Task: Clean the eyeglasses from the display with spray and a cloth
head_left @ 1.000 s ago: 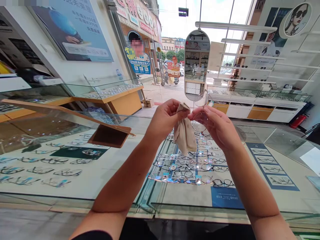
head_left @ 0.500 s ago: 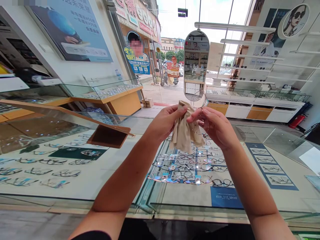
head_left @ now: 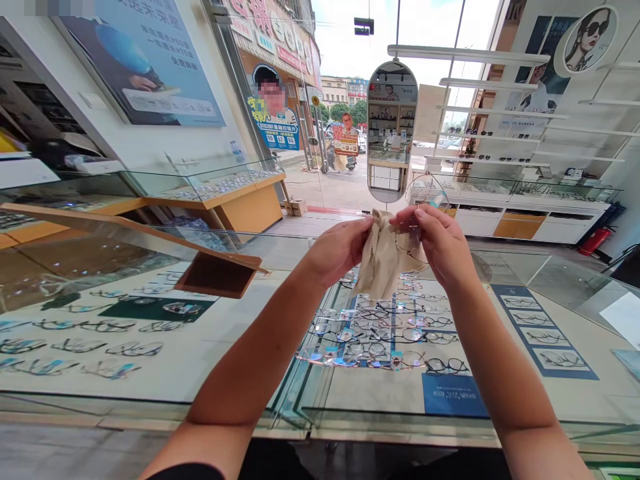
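Above the glass counter, my left hand [head_left: 341,248] is closed, pinching a beige cloth [head_left: 379,267] that hangs down in folds. My right hand [head_left: 443,243] is closed on a thin-rimmed pair of eyeglasses [head_left: 429,188]. One round lens stands up above the right fingers, with a bluish glint on it. Lower down, the other part of the glasses lies against the cloth, and the fingers partly cover it. Both hands are close together, the cloth between them.
Rows of eyeglass frames [head_left: 375,350] lie inside the glass display case [head_left: 370,395] beneath my hands. A tilted wood-framed mirror [head_left: 215,272] stands at the left. An oval mirror [head_left: 393,133] hangs ahead. A fire extinguisher [head_left: 594,240] stands far right.
My right hand has shifted slightly right, and the glasses have turned so that one lens rises above the fingers. My left hand and the cloth have also moved a little to the right.
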A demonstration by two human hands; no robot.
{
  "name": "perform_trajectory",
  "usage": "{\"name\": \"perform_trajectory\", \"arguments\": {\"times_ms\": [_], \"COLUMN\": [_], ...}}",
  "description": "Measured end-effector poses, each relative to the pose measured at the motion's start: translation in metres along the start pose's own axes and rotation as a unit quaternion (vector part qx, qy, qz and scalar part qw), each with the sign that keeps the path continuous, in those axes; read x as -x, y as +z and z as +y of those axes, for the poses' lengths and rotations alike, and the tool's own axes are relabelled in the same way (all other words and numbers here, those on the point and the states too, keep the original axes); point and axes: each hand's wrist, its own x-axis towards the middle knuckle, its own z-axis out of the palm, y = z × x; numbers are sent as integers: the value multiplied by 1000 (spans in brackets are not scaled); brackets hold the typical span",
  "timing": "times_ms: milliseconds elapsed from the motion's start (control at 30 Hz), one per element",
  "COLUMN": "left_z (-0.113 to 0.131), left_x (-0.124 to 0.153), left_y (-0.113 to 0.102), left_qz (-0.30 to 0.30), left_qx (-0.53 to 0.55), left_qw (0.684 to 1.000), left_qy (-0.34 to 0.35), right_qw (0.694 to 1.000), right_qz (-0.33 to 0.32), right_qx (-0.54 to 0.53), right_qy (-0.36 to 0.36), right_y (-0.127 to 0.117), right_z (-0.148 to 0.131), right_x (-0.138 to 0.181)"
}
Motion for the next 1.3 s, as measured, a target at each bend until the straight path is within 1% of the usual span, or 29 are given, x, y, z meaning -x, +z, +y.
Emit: {"name": "perform_trajectory", "arguments": {"times_ms": [200, 367, 467, 600, 667, 800, 867, 967, 1067, 1133, 1233, 1300], "left_z": [-3, -3, -3, -3, -3, -6, -6, -6, -7, -8, -10, -12], "left_x": [2, 1, 3, 8, 9, 8, 7, 6, 6, 5, 4, 4], "left_y": [6, 7, 10, 13, 13, 11, 10, 7, 5, 5, 5, 7], "left_qz": [16, -2, -12, 5, 4, 6, -3, -50, -85, -89, -67, -37], "left_qx": [19, 28, 11, -26, -37, -39, -42, -48, -41, -34, -31, -37], "left_qw": [1000, 1000, 1000, 1000, 999, 999, 999, 997, 995, 995, 997, 997], "left_qy": [-12, -7, 4, 16, 24, 4, -20, -38, -28, -20, 16, 52], "right_qw": [1000, 1000, 1000, 1000, 999, 998, 997, 996, 995, 994, 995, 998], "right_qz": [-8, 0, 5, -4, -14, -35, -37, -42, -54, -63, -62, -35], "right_qx": [-18, -9, -9, -20, -26, -51, -63, -75, -87, -94, -82, -55], "right_qy": [1, 0, 10, 15, 15, 29, 31, 20, 5, 4, 3, 2], "right_y": [1, 0, 1, 3, 4, 5, 5, 6, 7, 8, 8, 8], "right_z": [9, 14, 15, 15, 15, 14, 12, 11, 11, 12, 14, 15], "right_x": [-4, -4, -4, -3, -2, 0, 1, 1, 1, 1, 0, 0]}}
